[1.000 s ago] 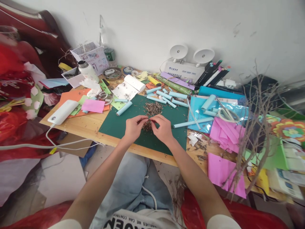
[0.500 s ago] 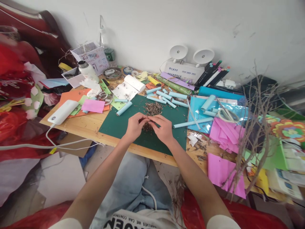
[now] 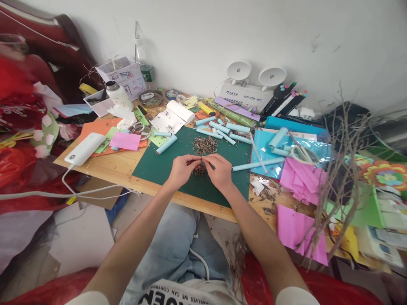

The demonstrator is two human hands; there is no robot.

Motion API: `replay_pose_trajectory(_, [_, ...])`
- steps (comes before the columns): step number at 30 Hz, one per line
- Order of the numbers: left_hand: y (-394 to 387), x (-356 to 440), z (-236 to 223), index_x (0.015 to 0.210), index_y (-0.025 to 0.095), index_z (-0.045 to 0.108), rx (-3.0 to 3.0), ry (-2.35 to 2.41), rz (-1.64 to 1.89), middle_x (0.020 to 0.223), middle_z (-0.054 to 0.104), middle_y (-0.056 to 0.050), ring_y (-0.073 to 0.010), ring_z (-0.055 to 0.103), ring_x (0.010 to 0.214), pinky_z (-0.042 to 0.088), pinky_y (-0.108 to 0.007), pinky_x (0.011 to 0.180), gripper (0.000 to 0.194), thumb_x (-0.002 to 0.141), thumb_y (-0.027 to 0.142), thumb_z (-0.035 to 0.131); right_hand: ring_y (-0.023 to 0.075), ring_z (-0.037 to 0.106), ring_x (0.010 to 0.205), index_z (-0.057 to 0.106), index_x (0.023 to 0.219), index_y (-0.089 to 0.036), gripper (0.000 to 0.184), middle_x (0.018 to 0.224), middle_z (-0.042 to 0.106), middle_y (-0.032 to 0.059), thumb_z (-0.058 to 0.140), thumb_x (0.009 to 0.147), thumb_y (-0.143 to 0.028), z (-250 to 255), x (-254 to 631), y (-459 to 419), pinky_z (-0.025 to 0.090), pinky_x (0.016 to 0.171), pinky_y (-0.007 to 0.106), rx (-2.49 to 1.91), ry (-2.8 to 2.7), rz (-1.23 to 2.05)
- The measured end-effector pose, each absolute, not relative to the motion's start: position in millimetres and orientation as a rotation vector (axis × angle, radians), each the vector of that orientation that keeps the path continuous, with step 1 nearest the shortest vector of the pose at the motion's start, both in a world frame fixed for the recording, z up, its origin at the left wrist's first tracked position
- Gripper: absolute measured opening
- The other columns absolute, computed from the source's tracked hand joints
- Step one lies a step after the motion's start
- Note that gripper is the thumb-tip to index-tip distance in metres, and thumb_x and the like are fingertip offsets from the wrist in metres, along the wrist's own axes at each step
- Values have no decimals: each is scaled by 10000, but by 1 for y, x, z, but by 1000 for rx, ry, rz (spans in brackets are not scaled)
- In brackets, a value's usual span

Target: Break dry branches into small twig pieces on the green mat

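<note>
My left hand (image 3: 184, 170) and my right hand (image 3: 218, 170) meet at the fingertips over a green cutting mat (image 3: 152, 163). Both are closed in a pinch; whatever lies between the fingertips is too small to make out. Just beyond them is a pile of short brown twig pieces (image 3: 205, 145), partly hidden by the fingers at its near side. Several light-blue paper tubes (image 3: 238, 127) lie behind and to the right of the pile. Another blue tube (image 3: 166, 144) rests at the mat's left edge.
A white power bank (image 3: 85, 149) with a cable lies on the left of the wooden table. Scissors (image 3: 304, 154) and pink crepe paper (image 3: 299, 180) are at right, near upright bare branches (image 3: 345, 186). A white bottle (image 3: 119, 95) and an emergency light (image 3: 246, 95) stand at the back.
My fingertips have shifted slightly to the right and down, staying pressed together. The pile and the tubes look the same.
</note>
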State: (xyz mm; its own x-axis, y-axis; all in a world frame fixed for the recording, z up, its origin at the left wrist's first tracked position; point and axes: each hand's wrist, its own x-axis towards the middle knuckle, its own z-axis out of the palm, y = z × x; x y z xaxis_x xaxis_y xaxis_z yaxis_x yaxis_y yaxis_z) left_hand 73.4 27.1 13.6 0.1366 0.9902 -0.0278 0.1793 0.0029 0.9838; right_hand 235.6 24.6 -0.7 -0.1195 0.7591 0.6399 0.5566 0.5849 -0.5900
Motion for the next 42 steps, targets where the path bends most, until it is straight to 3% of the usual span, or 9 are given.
replay_pose_trajectory(10, [23,74,19,883,166,710,2116,1456,981,844,705,-63,-166,636,772,491,-276,739,207,925,188,508,185,648,806,694,899,-197,186,872,700,74,511,930,-199,-4,232,20,528,765,311,-1176,-1829,290])
replay_pose_trajectory(16, [23,70,16,874,183,719,1935,1506,1151,836,720,-42,-158,657,768,518,-272,752,149,897,194,572,177,659,786,710,888,-201,186,852,703,65,529,927,-211,1,232,22,539,749,304,-1148,-1739,334])
replay_pose_trajectory(24, [24,68,9,974,204,739,1737,1417,1139,935,758,-45,-179,711,828,577,-305,800,177,857,193,606,192,672,888,725,1043,-202,233,976,719,84,509,958,-226,-5,231,24,547,817,318,-1097,-1881,344])
replay_pose_trajectory(32, [29,69,12,998,177,710,1413,1290,1105,847,751,-40,-181,723,772,599,-299,764,224,786,207,644,182,652,822,722,938,-205,245,894,714,77,482,972,-239,-2,233,23,528,776,307,-1106,-1947,253])
replay_pose_trajectory(38, [25,67,16,818,185,713,1638,1367,1043,740,712,-22,-150,649,660,528,-251,639,151,842,289,607,180,625,808,673,901,-194,182,860,687,74,498,942,-218,-1,232,20,497,749,296,-1153,-1936,229])
replay_pose_trajectory(42, [24,64,21,818,186,701,1927,1383,994,757,690,-21,-137,605,683,491,-252,674,172,875,241,549,170,611,776,650,891,-196,150,846,670,63,506,926,-216,0,232,19,491,725,287,-1176,-1901,282])
